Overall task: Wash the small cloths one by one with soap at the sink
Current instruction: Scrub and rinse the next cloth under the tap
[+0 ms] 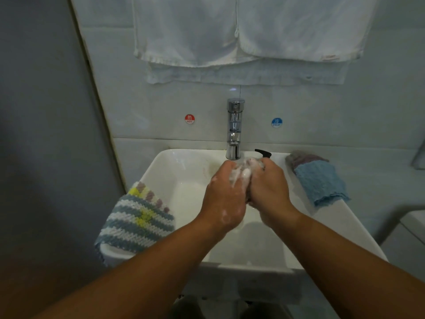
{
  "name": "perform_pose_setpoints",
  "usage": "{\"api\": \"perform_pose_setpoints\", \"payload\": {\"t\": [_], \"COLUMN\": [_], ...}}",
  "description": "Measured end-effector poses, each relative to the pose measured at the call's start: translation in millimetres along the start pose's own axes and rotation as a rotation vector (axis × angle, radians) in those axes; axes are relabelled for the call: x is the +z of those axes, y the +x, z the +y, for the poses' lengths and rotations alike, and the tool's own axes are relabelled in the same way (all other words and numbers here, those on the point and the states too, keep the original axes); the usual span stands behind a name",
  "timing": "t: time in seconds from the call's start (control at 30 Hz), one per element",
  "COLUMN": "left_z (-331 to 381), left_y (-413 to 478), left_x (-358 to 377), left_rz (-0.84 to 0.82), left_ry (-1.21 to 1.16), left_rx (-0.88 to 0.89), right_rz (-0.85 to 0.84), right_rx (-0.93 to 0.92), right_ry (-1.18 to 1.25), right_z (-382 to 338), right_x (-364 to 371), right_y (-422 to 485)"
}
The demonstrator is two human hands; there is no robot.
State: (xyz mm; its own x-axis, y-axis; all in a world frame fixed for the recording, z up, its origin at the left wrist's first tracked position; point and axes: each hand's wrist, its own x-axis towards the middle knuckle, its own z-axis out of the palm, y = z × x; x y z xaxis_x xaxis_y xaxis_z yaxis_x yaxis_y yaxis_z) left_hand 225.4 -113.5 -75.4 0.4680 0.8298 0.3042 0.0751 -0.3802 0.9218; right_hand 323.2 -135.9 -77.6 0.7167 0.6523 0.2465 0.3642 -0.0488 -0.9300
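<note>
- The left hand (224, 199) and the right hand (269, 187) were curled toward each other. Both gripped a small foam-covered cloth (243, 173) bunched between them, and the close-pressed knuckles suggested soap being rubbed through the fabric.
- That cloth sat wedged between the two hands, up by the fingertips. Lather hid most of it, so its colour could not be told.
- Both hands were held over the basin of the white ceramic sink (184, 187), just below the chrome tap (235, 127), probably so that suds fell inside. Whether water was running could not be told.
- Just behind the right hand stood the black pump spout of a soap dispenser (264, 153), within easy reach.
- Left of the left hand, a blue-and-white striped knitted cloth (138, 217) draped over the sink rim.
- Right of the right hand, a light blue textured cloth (320, 183) overlapped a purple-grey cloth (303, 157). The two sides likely kept washed and waiting cloths apart, though which was which could not be told.
</note>
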Motion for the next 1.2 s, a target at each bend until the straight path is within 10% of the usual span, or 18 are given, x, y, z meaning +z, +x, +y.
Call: {"api": "perform_pose_setpoints", "payload": {"t": [1.2], "left_z": [-7], "left_y": [8], "left_x": [1], "left_rz": [0.019], "left_ry": [0.178], "left_rx": [-0.126], "right_rz": [-0.047], "right_rx": [-0.174], "right_ry": [-0.101], "right_z": [-13], "right_x": [-7], "right_y": [-19]}}
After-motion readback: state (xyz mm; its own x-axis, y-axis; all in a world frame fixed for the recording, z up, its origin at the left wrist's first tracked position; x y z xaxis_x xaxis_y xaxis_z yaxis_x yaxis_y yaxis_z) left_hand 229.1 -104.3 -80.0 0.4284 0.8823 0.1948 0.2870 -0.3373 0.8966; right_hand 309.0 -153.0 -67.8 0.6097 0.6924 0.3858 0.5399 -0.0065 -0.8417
